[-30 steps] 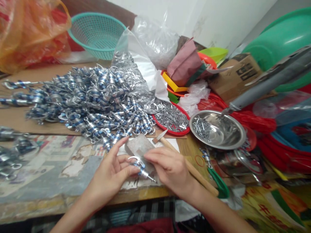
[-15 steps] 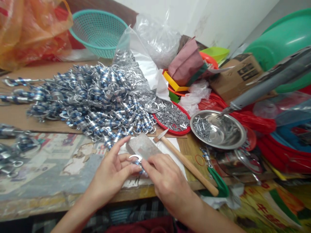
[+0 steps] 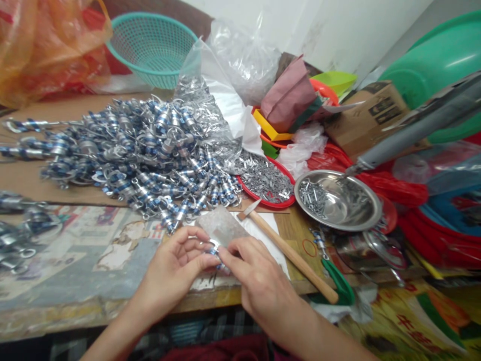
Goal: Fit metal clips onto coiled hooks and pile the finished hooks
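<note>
Between my two hands is a small blue-and-silver metal fitting [image 3: 214, 249] with a curved silver piece at its top. My left hand [image 3: 173, 263] pinches it from the left with thumb and fingers, and the fingers of my right hand [image 3: 259, 273] close on its right side. Fingers cover much of the fitting. Just beyond them a grey block [image 3: 224, 224] lies on a white sheet. To its right rests a hammer [image 3: 291, 255] with a wooden handle. A large heap of similar blue-and-silver fittings [image 3: 146, 145] spreads over cardboard behind my left hand.
Past the hammer stand a red tray [image 3: 291, 199] of small metal pieces and a steel bowl [image 3: 376, 213] holding pins. A grey bar [image 3: 413, 123] slants in from the right above the bowl. A turquoise basket [image 3: 150, 75] stands at the back.
The upper fingers of my left hand have curled down from the grey block toward the fitting. The fitting's curved silver piece has turned slightly. My right hand has barely moved.
</note>
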The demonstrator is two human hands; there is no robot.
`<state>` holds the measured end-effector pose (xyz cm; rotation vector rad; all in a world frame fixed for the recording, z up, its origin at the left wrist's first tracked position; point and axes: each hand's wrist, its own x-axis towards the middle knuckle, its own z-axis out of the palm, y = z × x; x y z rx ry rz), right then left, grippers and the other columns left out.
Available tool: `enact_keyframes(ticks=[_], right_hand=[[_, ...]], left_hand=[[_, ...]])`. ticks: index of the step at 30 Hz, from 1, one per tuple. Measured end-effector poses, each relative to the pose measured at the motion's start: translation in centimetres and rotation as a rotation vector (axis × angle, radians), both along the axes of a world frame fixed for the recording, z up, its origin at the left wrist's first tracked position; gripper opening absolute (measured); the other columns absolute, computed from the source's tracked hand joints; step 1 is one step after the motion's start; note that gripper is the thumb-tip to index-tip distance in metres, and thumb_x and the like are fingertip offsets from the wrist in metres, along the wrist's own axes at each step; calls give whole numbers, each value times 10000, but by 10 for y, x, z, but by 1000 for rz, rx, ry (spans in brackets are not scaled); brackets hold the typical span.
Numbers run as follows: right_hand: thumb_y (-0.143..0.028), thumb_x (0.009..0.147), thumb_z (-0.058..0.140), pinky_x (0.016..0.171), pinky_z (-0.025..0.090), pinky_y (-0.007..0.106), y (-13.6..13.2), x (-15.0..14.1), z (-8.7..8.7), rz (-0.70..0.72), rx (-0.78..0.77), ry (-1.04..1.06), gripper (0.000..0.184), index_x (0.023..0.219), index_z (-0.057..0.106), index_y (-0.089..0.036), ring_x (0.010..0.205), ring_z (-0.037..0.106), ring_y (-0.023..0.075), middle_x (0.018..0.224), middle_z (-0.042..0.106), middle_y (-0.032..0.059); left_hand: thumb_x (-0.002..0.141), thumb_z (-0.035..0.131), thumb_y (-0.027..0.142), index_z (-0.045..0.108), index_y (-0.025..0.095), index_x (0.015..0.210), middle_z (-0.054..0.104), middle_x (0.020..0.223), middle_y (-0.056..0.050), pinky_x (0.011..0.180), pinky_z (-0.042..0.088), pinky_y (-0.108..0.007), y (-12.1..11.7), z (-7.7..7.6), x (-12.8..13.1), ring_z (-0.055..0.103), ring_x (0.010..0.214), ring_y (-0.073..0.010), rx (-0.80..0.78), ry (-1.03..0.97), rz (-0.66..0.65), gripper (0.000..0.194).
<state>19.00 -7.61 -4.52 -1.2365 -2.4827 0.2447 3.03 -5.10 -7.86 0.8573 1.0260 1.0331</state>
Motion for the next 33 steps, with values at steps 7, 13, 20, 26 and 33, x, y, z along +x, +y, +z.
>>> enact_keyframes(ticks=[7, 13, 20, 26, 33], right_hand=[[-38, 842, 354, 704, 460, 320, 2, 21, -5, -54, 56, 117, 415, 1166, 553, -203, 855, 524, 189, 941, 573, 80], [-229, 822, 533, 730, 478, 403, 25, 81, -25, -491, -14, -117, 345, 1154, 553, -139, 865, 587, 259, 935, 606, 113], [-226, 853, 518, 718, 494, 276, -1, 81, -9, -404, -11, 86, 303, 1151, 539, -175, 881, 623, 189, 990, 644, 71], [-78, 858, 463, 698, 488, 248, -29, 60, 23, -176, 153, 81, 526, 1347, 377, -250, 838, 624, 157, 1029, 638, 61], [-36, 858, 362, 615, 501, 280, -39, 57, 10, -182, 165, -96, 505, 1325, 424, -220, 754, 623, 179, 935, 648, 77]], left_hand=[[593, 734, 132, 515, 185, 794, 671, 656, 36, 626, 552, -222, 0, -2, -1, 656, 649, -123, 0, -30, -6, 303], [588, 737, 130, 488, 191, 811, 664, 662, 42, 613, 557, -232, 2, -3, -1, 654, 625, -118, -19, -46, -5, 340], [606, 728, 111, 455, 200, 835, 660, 664, 49, 606, 559, -244, 2, -2, 0, 654, 615, -120, -30, -61, -18, 367], [596, 731, 108, 411, 212, 837, 681, 645, 44, 604, 558, -256, 1, -2, 0, 665, 600, -132, -6, -67, -16, 414], [558, 740, 110, 404, 213, 818, 694, 623, 42, 580, 560, -246, 1, -5, 2, 658, 573, -125, -8, -62, 22, 437]])
